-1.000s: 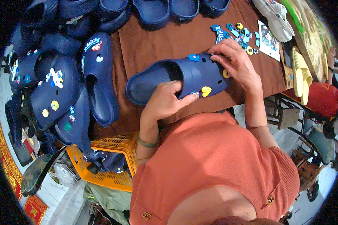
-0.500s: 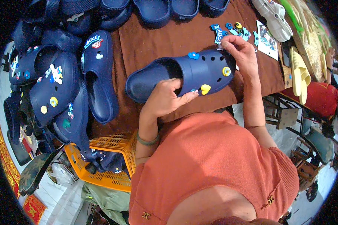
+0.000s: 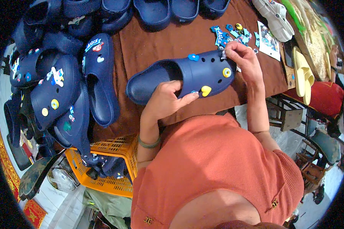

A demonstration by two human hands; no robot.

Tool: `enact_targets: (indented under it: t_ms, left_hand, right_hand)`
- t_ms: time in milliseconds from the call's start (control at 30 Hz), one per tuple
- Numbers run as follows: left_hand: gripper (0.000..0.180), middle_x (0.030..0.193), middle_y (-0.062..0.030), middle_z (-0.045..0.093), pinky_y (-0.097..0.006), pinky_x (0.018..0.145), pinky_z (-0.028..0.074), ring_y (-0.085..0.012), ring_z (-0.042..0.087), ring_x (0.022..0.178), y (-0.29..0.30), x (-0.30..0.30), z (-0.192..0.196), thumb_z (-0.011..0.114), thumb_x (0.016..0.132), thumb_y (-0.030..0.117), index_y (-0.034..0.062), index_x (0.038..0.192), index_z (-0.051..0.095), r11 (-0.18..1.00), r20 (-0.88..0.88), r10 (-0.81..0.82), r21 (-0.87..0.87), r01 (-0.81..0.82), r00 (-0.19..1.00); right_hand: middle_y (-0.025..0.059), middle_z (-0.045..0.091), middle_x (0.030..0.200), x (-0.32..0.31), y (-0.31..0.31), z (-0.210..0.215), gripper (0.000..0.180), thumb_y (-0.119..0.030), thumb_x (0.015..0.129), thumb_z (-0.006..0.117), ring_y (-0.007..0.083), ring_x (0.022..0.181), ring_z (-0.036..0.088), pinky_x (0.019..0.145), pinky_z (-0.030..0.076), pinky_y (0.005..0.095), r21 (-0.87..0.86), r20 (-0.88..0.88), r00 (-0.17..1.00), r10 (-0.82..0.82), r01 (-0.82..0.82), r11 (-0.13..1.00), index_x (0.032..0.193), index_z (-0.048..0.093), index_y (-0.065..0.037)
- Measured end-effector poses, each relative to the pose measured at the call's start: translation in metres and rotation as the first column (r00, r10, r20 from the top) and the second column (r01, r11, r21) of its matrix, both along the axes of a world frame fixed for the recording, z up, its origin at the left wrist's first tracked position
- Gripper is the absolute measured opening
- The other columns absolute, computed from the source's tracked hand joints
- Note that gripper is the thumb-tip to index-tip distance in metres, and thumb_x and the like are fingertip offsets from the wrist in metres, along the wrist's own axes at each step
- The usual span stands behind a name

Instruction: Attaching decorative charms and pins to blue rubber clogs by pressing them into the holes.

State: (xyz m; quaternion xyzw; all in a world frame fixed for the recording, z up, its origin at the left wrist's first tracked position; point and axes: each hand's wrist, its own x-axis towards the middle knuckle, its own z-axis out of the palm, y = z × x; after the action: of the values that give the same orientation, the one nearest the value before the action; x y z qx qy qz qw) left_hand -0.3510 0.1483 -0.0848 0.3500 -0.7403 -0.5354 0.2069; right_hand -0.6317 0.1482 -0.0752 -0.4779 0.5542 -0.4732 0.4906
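A navy blue clog (image 3: pixel 206 76) lies sideways before me on the brown cloth, its toe to the right. My left hand (image 3: pixel 162 100) grips its near side, fingers inside the foot opening and thumb outside. On the clog sit a blue flower charm (image 3: pixel 193 57), a yellow heart charm (image 3: pixel 206 91) and a round yellow-rimmed charm (image 3: pixel 226 72). A few holes in its upper are bare. At the toe, my right hand (image 3: pixel 246 63) pinches a small pale charm (image 3: pixel 223 55) against the upper; its shape is mostly hidden by the fingers.
Loose charms (image 3: pixel 239 37) and a picture card (image 3: pixel 268 41) lie beyond the toe. Decorated navy clogs (image 3: pixel 59 89) are heaped at left, with more along the far edge. An orange basket (image 3: pixel 107 186) stands below left. White clogs (image 3: pixel 275 19) and yellow slippers (image 3: pixel 302 72) are at right.
My right hand has moved slightly down and left, bringing the small pale charm onto the toe of the clog. My left hand keeps its hold.
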Motion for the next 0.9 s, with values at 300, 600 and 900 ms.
enact_targets:
  t_ms: [300, 600, 900]
  left_hand:
    - [0.024, 0.083, -0.0096, 0.069, -0.031, 0.068, 0.049, -0.0153, 0.064, 0.075, -0.001, -0.001, -0.004, 0.076, 0.077, 0.017, -0.0005, 0.092, 0.069, 0.999, 0.068, 0.03, -0.023, -0.028, 0.997]
    - [0.024, 0.085, -0.0073, 0.069, -0.029, 0.072, 0.049, -0.0125, 0.063, 0.077, 0.0, -0.003, 0.004, 0.074, 0.079, 0.018, 0.0005, 0.095, 0.069, 0.997, 0.093, 0.036, 0.067, -0.043, 0.995]
    - [0.032, 0.067, -0.0151, 0.06, -0.033, 0.057, 0.045, -0.0189, 0.058, 0.06, 0.004, -0.005, -0.004, 0.076, 0.076, 0.028, -0.0026, 0.082, 0.066, 0.995, -0.048, 0.099, 0.031, -0.098, 0.994]
  right_hand:
    - [0.0038, 0.059, 0.102, -0.002, -0.008, 0.002, 0.017, -0.016, 0.085, 0.067, 0.0134, 0.097, 0.054, 0.089, 0.041, 0.0276, 0.015, -0.219, 0.96, 0.172, -0.173, 0.985, 0.094, 0.06, -0.003]
    - [0.0082, 0.059, 0.115, -0.008, -0.023, 0.0, 0.018, -0.021, 0.086, 0.068, 0.015, 0.106, 0.053, 0.095, 0.039, 0.0281, 0.15, 0.042, 0.924, 0.38, -0.382, 0.912, 0.093, 0.06, -0.006]
    - [0.0069, 0.062, 0.11, 0.01, 0.006, -0.02, 0.013, -0.016, 0.087, 0.066, 0.0139, 0.104, 0.053, 0.092, 0.041, 0.0273, -0.017, 0.126, 0.992, 0.028, -0.026, 1.0, 0.085, 0.062, -0.004]
